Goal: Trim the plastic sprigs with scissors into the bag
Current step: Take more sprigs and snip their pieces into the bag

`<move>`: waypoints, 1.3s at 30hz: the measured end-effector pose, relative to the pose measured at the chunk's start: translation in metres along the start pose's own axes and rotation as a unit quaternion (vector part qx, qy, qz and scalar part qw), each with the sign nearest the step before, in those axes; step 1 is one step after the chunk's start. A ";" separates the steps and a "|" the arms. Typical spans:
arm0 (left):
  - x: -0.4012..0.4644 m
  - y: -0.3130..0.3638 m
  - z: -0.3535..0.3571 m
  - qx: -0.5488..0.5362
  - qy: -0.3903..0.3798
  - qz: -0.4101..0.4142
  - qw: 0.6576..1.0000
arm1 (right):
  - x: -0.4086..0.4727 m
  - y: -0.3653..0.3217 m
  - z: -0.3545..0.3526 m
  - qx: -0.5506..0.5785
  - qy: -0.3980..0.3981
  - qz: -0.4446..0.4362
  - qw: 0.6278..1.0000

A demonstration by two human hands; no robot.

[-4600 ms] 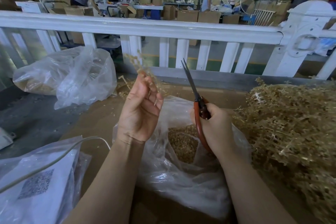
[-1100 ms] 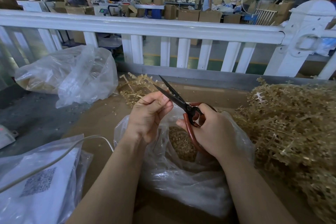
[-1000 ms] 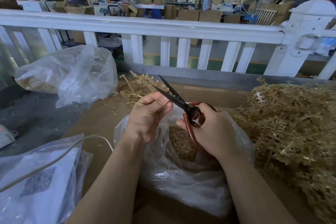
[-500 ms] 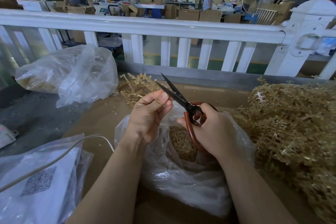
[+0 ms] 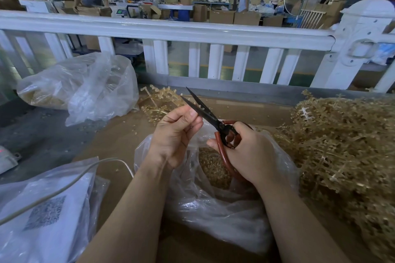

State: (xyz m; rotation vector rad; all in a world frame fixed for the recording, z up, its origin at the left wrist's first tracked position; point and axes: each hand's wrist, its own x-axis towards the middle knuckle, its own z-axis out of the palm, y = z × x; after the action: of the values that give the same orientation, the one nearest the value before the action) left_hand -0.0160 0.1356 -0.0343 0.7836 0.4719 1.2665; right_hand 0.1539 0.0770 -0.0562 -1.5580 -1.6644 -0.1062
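Observation:
My right hand (image 5: 250, 151) grips the red-handled scissors (image 5: 205, 113). Their black blades stand slightly apart and point up-left. My left hand (image 5: 173, 134) pinches thumb against fingers right at the lower blade. The bit of plastic sprig it holds is almost wholly hidden by the fingers. Both hands hover over an open clear plastic bag (image 5: 224, 220) that holds a heap of tan trimmed pieces (image 5: 211, 168). A big tangled pile of tan plastic sprigs (image 5: 342, 145) lies to the right, touching the bag.
A small heap of sprig stems (image 5: 158, 102) lies behind my left hand. A clear bag (image 5: 85, 87) sits at far left. A bag with a QR label (image 5: 47, 215) and a white cable (image 5: 64, 186) lie near left. A white fence (image 5: 192, 30) bounds the bench.
Since 4.6 s ago my left hand came down from holding a sprig aloft. The scissors tilted from upright to up-left and their blades parted. Over the last second the hands barely moved.

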 end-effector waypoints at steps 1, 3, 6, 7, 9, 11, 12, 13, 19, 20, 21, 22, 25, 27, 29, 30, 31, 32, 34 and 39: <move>0.000 0.000 0.000 -0.002 0.002 -0.001 1.000 | 0.000 0.000 0.000 0.002 0.001 -0.002 1.000; 0.001 0.000 0.000 -0.008 0.002 -0.004 1.000 | 0.000 0.001 0.001 0.007 0.001 -0.005 1.000; 0.000 0.002 0.001 -0.023 0.004 -0.008 1.000 | 0.000 0.001 0.001 0.012 -0.004 0.004 1.000; -0.001 0.003 0.001 -0.025 0.004 -0.007 1.000 | 0.000 0.002 0.001 0.015 -0.004 0.010 1.000; -0.002 0.003 0.002 -0.026 0.004 -0.005 1.000 | 0.000 0.002 0.000 0.025 0.000 0.018 1.000; -0.002 0.003 0.002 -0.022 0.007 -0.005 1.000 | 0.001 0.001 -0.002 0.024 -0.007 0.014 1.000; -0.002 0.003 0.002 -0.018 0.008 -0.006 1.000 | 0.001 0.000 -0.002 0.017 -0.013 0.009 1.000; -0.002 0.003 0.002 -0.012 0.009 -0.006 1.000 | 0.001 0.000 -0.002 0.011 -0.018 0.004 1.000; -0.004 0.001 0.002 0.024 -0.006 0.003 1.000 | 0.002 0.000 -0.001 -0.012 -0.025 0.001 1.000; -0.003 0.001 0.002 0.026 -0.008 0.003 1.000 | 0.002 0.000 -0.001 -0.019 -0.021 -0.003 1.000; -0.003 0.001 0.002 0.027 -0.011 0.003 1.000 | 0.002 0.000 -0.001 -0.024 -0.018 -0.005 1.000; -0.003 0.001 0.001 0.027 -0.013 0.002 1.000 | 0.002 0.000 -0.001 -0.026 -0.017 -0.005 1.000; -0.003 0.001 0.001 0.028 -0.014 -0.001 1.000 | 0.001 0.000 -0.001 -0.026 -0.011 -0.002 1.000; -0.002 0.001 0.000 0.031 -0.014 -0.003 0.999 | 0.001 0.001 -0.001 -0.028 -0.005 -0.008 1.000; -0.002 0.001 0.000 0.032 -0.018 -0.006 0.999 | 0.001 0.000 -0.001 -0.031 0.002 -0.015 0.999; -0.002 0.002 0.001 0.033 -0.018 -0.007 0.999 | 0.000 0.000 -0.001 -0.031 0.007 -0.017 0.999; -0.002 0.002 0.001 0.033 -0.016 -0.007 0.999 | 0.000 0.000 -0.001 -0.032 0.013 -0.019 0.999; -0.002 0.002 0.001 0.033 -0.014 -0.007 0.999 | 0.000 0.000 -0.001 -0.032 0.018 -0.020 0.999; -0.002 0.002 0.001 0.031 -0.010 -0.006 0.999 | 0.000 0.000 0.000 -0.028 0.024 -0.020 0.999; -0.004 0.002 0.002 0.028 -0.015 -0.008 0.999 | -0.001 0.000 0.001 -0.013 0.018 -0.021 1.000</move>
State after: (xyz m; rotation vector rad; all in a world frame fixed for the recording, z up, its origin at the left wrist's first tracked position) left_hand -0.0173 0.1320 -0.0320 0.8447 0.4902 1.2297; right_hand 0.1537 0.0773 -0.0574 -1.5332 -1.6736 -0.1768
